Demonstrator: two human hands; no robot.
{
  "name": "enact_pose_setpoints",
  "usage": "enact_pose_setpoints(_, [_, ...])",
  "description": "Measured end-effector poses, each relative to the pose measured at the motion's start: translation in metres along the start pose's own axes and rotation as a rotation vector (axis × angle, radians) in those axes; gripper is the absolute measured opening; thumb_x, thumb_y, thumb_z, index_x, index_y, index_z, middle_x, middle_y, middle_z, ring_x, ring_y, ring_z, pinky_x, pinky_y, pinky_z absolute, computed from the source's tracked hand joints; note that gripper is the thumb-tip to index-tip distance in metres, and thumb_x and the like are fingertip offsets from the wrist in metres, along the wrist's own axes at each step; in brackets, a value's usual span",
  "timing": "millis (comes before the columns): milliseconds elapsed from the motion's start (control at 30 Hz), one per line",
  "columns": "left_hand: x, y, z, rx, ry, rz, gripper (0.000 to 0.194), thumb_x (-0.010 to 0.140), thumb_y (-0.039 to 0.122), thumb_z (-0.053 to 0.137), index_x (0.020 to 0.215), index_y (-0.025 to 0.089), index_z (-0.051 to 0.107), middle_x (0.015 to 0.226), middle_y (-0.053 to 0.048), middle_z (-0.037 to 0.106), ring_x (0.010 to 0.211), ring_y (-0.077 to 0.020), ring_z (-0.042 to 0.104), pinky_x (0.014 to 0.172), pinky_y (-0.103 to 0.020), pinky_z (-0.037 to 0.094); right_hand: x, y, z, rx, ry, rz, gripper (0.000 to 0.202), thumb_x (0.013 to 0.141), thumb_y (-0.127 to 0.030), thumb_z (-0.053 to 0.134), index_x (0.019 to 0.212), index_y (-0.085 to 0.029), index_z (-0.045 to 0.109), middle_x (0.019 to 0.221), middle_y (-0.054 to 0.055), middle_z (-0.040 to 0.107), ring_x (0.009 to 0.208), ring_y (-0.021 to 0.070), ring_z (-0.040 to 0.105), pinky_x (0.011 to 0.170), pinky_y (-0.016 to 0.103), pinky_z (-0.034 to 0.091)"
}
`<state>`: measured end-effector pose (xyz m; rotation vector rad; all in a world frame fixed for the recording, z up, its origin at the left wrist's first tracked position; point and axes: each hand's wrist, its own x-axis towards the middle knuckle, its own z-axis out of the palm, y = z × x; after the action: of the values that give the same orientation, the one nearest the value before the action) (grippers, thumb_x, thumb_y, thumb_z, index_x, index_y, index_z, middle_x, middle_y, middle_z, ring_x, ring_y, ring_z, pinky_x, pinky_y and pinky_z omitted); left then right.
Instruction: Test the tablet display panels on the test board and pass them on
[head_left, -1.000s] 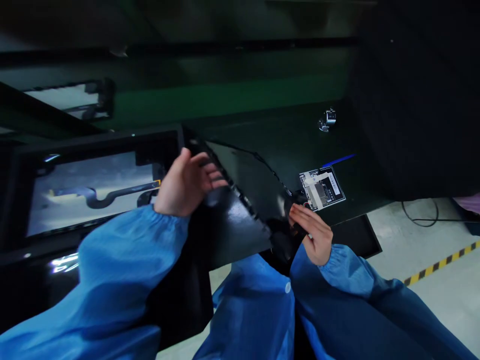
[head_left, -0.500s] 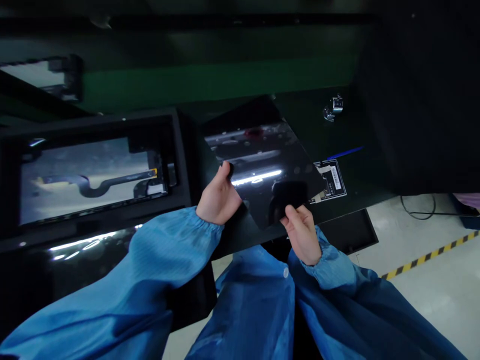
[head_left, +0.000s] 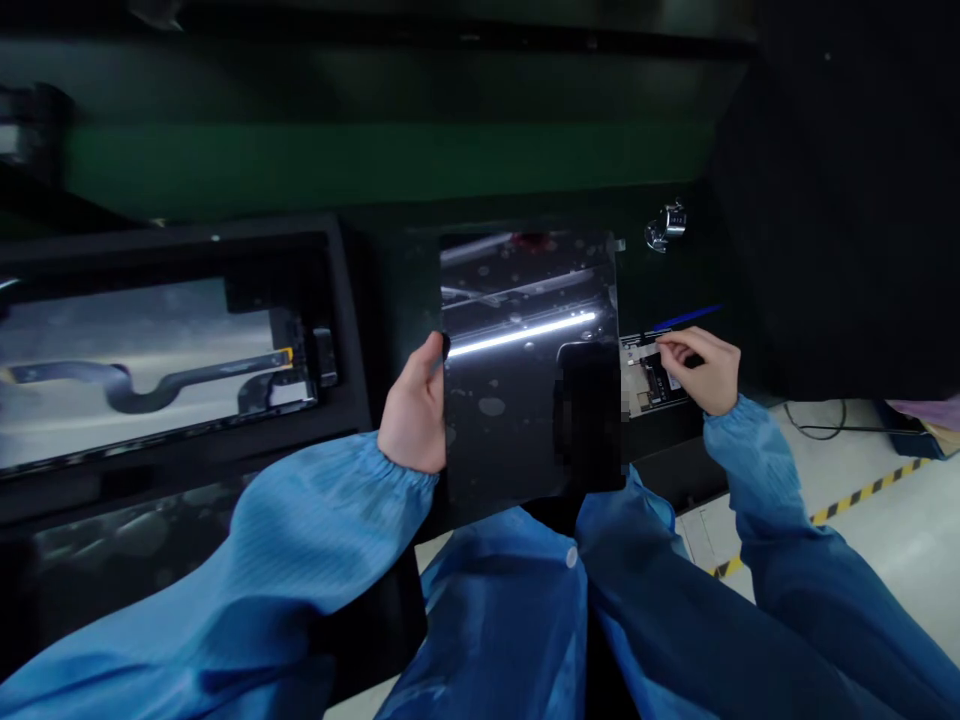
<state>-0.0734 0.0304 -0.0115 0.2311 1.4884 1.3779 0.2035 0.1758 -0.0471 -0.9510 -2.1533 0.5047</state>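
Observation:
My left hand (head_left: 416,408) grips the left edge of a glossy black panel (head_left: 517,400), which stands nearly upright in view and shows a bright light reflection. My right hand (head_left: 703,368) is right of the panel, its thumb and fingertips pinched together on a pale strip (head_left: 646,351). The strip lies over a dark card with white labels and print (head_left: 654,388), partly hidden behind the panel. A small pale tab (head_left: 619,245) sticks out at the panel's upper right edge.
A black tray (head_left: 349,330) at the left holds a screen unit (head_left: 202,330) with a dark ribbon cable (head_left: 187,378). A blue pen (head_left: 690,317) and a shiny metal tape dispenser (head_left: 667,226) lie at the right. Striped tape (head_left: 862,495) marks the floor.
My right hand has let go of the panel and moved right to the pale strip. The panel has turned to stand straighter in my left hand. The view has shifted slightly.

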Motion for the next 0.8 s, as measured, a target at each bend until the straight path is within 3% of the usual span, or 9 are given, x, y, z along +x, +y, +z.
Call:
enact_pose_setpoints(67, [0.002, -0.004, -0.005, 0.007, 0.092, 0.025, 0.064, 0.090, 0.041, 0.060, 0.151, 0.028, 0.043, 0.101, 0.003, 0.079, 0.114, -0.0315, 0.069, 0.091, -0.042, 0.062, 0.006, 0.010, 0.010, -0.056, -0.011, -0.041, 0.017, 0.089, -0.025, 0.059, 0.083, -0.020, 0.074, 0.070, 0.001, 0.067, 0.057, 0.0115, 0.059, 0.056, 0.025, 0.053])
enact_pose_setpoints(133, [0.004, -0.006, -0.008, -0.001, 0.100, 0.018, 0.066, 0.090, 0.039, 0.060, 0.152, 0.027, 0.041, 0.099, 0.004, 0.079, 0.112, -0.0311, 0.070, 0.088, -0.040, 0.063, 0.007, 0.016, 0.016, -0.091, -0.038, -0.074, 0.020, 0.090, -0.025, 0.056, 0.083, -0.020, 0.074, 0.068, 0.001, 0.066, 0.056, 0.0113, 0.057, 0.056, 0.025, 0.052])
enact_pose_setpoints(333, [0.001, -0.003, -0.003, -0.064, -0.023, -0.097, 0.052, 0.092, 0.044, 0.050, 0.141, 0.026, 0.057, 0.096, 0.001, 0.079, 0.108, -0.0324, 0.071, 0.085, -0.043, 0.064, 0.001, 0.021, 0.016, -0.175, -0.057, -0.140, 0.019, 0.091, -0.021, 0.056, 0.086, -0.021, 0.074, 0.070, 0.000, 0.066, 0.057, 0.0110, 0.057, 0.060, 0.025, 0.052])
enact_pose_setpoints(533, [-0.004, 0.006, 0.006, -0.112, -0.125, -0.312, 0.058, 0.089, 0.055, 0.039, 0.121, 0.017, 0.069, 0.095, -0.009, 0.078, 0.107, -0.0371, 0.071, 0.089, -0.049, 0.061, -0.001, 0.018, 0.017, -0.273, -0.082, -0.177, 0.020, 0.093, -0.021, 0.055, 0.087, -0.022, 0.075, 0.074, 0.001, 0.070, 0.062, 0.0120, 0.061, 0.064, 0.025, 0.053])
enact_pose_setpoints(667, [-0.005, 0.008, 0.008, -0.023, -0.188, -0.199, 0.057, 0.082, 0.062, 0.047, 0.114, 0.020, 0.070, 0.095, -0.009, 0.078, 0.109, -0.0380, 0.070, 0.089, -0.050, 0.060, 0.001, 0.017, 0.013, -0.261, -0.061, -0.141, 0.019, 0.093, -0.024, 0.057, 0.087, -0.023, 0.075, 0.074, 0.001, 0.071, 0.058, 0.0120, 0.061, 0.061, 0.026, 0.054])
enact_pose_setpoints(800, [-0.004, 0.006, 0.008, 0.061, -0.130, -0.016, 0.052, 0.086, 0.055, 0.044, 0.117, 0.021, 0.069, 0.096, -0.007, 0.077, 0.112, -0.0352, 0.069, 0.089, -0.048, 0.060, -0.001, 0.003, 0.005, -0.200, 0.157, -0.028, 0.015, 0.092, -0.028, 0.062, 0.087, -0.023, 0.075, 0.076, 0.003, 0.071, 0.061, 0.0154, 0.064, 0.061, 0.031, 0.056])
